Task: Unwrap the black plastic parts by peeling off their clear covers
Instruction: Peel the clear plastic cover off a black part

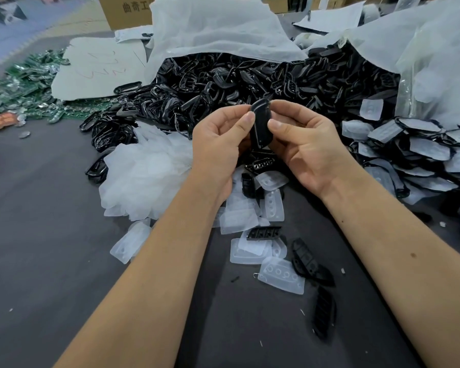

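Left hand [218, 144] and right hand [306, 144] both pinching one black plastic part [260, 126] upright, in front of the heap of black parts [223, 86], clear covers [252, 219] scattered below the held part, cardboard box [126, 10] behind the heap printed "曲奇工"

A glossy black part [260, 126] stands upright above the dark table, amid heaped black parts [223, 83] and loose clear covers [146, 171].

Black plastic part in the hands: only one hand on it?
No, the left hand and right hand both pinch the black plastic part between them.
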